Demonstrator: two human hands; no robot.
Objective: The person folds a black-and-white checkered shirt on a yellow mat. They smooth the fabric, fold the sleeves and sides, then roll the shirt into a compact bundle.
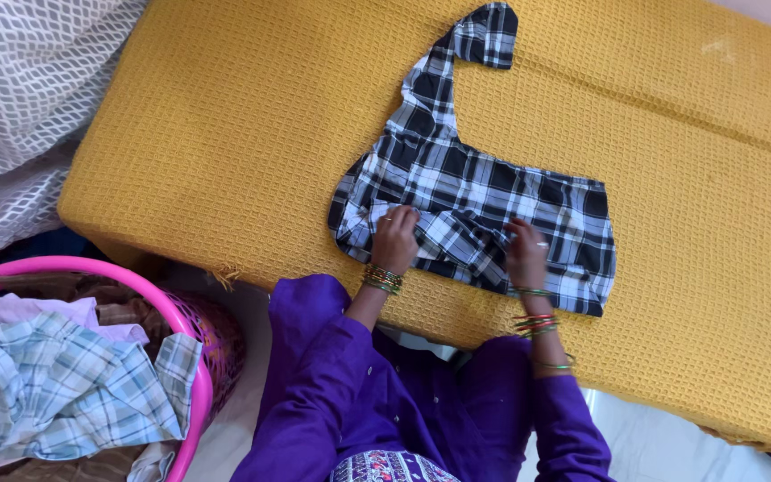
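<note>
No packages, labels, signs, screens.

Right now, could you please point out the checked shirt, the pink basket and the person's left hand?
checked shirt (493, 192): head view, on its body panel.
pink basket (200, 379): head view, on its rim.
left hand (394, 239): head view, on its back.

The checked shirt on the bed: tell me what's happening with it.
A person in purple sleeves has both hands on a black-and-white checked shirt spread flat on a yellow bed cover. The left hand presses the shirt's near edge and the right hand rests on the cloth further along the same edge. One sleeve stretches away from the person. A pink laundry basket with more clothes, a pale checked shirt on top, stands beside the bed.
</note>
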